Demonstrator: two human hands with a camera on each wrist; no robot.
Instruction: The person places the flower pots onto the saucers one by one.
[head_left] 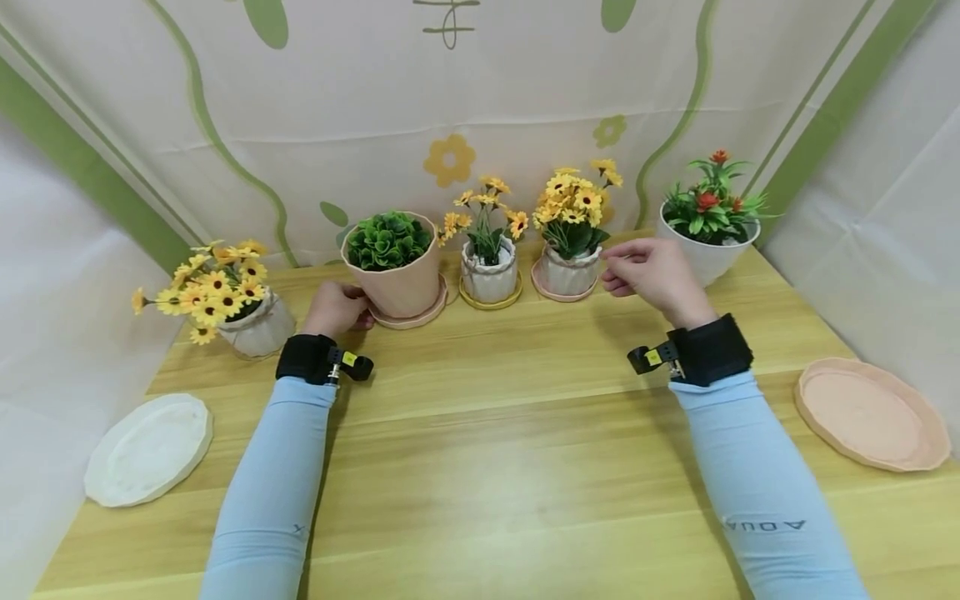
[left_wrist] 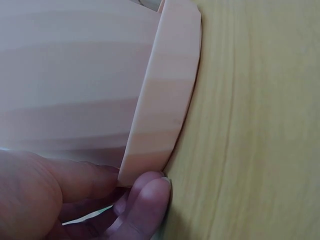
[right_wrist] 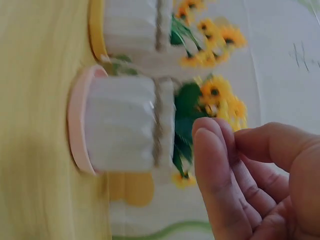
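At the left of the row, my left hand (head_left: 336, 308) pinches the edge of a pink saucer (left_wrist: 160, 95). The thumb lies at its rim and the fingertips (left_wrist: 150, 195) are at its outer side, low by the table. A pink pot (head_left: 397, 286) with a round green leafy plant (head_left: 388, 240) stands upright on that saucer. My right hand (head_left: 651, 273) hovers beside a white pot (right_wrist: 120, 122) with yellow flowers (head_left: 573, 200), its fingers loosely bent and nothing between them. That pot sits on a small pink saucer (right_wrist: 77, 120).
Between them stands a smaller flower pot (head_left: 489, 279) on a yellow saucer (head_left: 491, 302). A tilted pot of yellow flowers (head_left: 258, 327) is at the left, a white pot with red flowers (head_left: 708, 254) at the right. A white saucer (head_left: 150, 450) and a large pink saucer (head_left: 870, 412) lie at the sides.
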